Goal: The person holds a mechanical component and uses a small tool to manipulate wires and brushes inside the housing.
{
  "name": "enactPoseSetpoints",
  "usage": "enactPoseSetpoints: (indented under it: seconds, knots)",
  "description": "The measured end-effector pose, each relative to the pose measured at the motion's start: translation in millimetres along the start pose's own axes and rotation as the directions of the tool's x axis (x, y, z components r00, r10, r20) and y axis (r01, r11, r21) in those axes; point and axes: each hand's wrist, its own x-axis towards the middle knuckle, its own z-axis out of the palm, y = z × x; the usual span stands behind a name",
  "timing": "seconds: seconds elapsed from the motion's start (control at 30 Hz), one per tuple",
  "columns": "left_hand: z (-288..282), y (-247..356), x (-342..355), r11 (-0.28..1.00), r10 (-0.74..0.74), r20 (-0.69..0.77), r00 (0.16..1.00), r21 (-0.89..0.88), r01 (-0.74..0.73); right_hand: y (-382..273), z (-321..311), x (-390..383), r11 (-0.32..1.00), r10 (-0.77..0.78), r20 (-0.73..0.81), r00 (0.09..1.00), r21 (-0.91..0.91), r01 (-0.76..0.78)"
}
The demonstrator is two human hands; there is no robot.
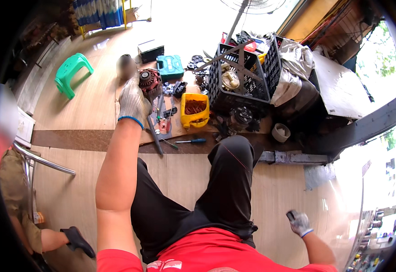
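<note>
My left hand (134,102), in a pale work glove with a blue cuff, reaches forward to a round motor part with copper-red windings (149,79). It is closed against the part's near left side; some fingers are hidden. My right hand (300,222), gloved too, is out at the lower right, closed around a short dark object (291,215) whose kind I cannot make out. Just beyond my knees lie a long dark bar (154,136), a blue-handled screwdriver (198,140) and several small tools. A cut-open yellow jug (195,119) holds rusty-brown small pieces.
Right of the jug, a black crate (238,97) holds metal parts. A teal case (170,67) and a black box (150,51) stand farther back. A green stool (73,72) is at the left, and a seated person (16,181) at the left edge. A white pot (281,132) sits right.
</note>
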Motion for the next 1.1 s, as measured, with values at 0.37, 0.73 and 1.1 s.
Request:
enactPoseSetpoints:
  seconds: [0.37, 0.73, 1.1]
  knots:
    - [6.5, -6.6, -26.1, 0.985, -0.167, 0.165, 0.972, 0.064, 0.159, 110.4, 156.7, -138.5, 0.683, -0.177, 0.715, 0.676, 0.584, -0.439]
    - [-0.3, 0.1, -25.6, 0.992, -0.127, 0.097, 0.987, 0.013, 0.127, -305.9, -228.9, 264.0, 0.593, -0.389, -0.378, 0.840, 0.595, 0.543]
    - [-8.5, 13.7, -18.5, 0.985, -0.158, 0.103, 0.982, 0.087, 0.149, -433.8, -159.4, 353.6, -0.106, -0.788, 0.075, 0.611, 0.961, -0.255]
